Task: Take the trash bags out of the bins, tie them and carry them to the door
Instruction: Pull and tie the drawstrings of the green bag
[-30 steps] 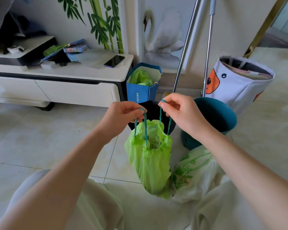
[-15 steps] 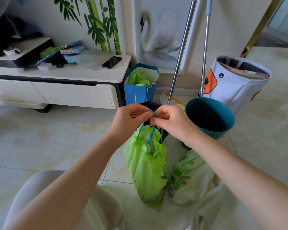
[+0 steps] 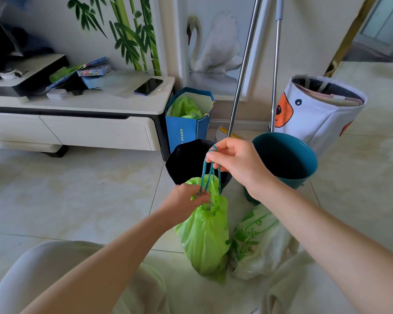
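Two teal drawstring loops rise from the crinkled, bright green trash bag, pinched in the right hand. The left hand grips the bag's gathered neck. It hangs before the black bin, beside a white printed bag.

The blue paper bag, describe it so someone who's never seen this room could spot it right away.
Find the white TV cabinet along the bamboo wall. At its right end, on the floor, stands the blue paper bag. Unlike the round black bin and teal bin nearby, it is boxy, with green plastic inside.
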### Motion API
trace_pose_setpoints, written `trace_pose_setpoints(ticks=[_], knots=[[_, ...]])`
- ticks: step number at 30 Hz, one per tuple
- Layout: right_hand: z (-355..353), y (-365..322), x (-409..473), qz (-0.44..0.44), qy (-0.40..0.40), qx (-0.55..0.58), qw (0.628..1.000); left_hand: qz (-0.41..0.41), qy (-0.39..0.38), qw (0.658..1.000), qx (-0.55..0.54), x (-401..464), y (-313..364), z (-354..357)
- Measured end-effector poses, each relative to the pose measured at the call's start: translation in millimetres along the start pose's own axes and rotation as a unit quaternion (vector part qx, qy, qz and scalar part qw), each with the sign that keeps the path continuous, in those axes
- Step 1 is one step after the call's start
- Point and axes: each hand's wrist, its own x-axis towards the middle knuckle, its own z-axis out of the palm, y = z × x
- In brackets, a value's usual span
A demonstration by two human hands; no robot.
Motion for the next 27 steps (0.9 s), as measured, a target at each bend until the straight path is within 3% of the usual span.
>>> trace_pose_setpoints(ticks=[6, 13, 23, 27], knots=[[-3, -4, -1, -0.041, -0.023, -0.013, 0.999, 0.069, 0.134, 0.989, 0.007, 5, -3, 0], [6, -12, -7, -0.057, -0.059, -0.011, 0.997, 0.053, 0.073, 0.995, -0.052, 11, 14, 18], [6, -25, -5, -0.078, -0.022, 0.068, 0.994, 0.025, 0.156, 0.986, -0.048, 23, 3, 54], [0, -27, -5, -0.067, -0.01, 0.104, 0.992, 0.052, 0.182, 0.982, -0.024, 17, -17, 66]])
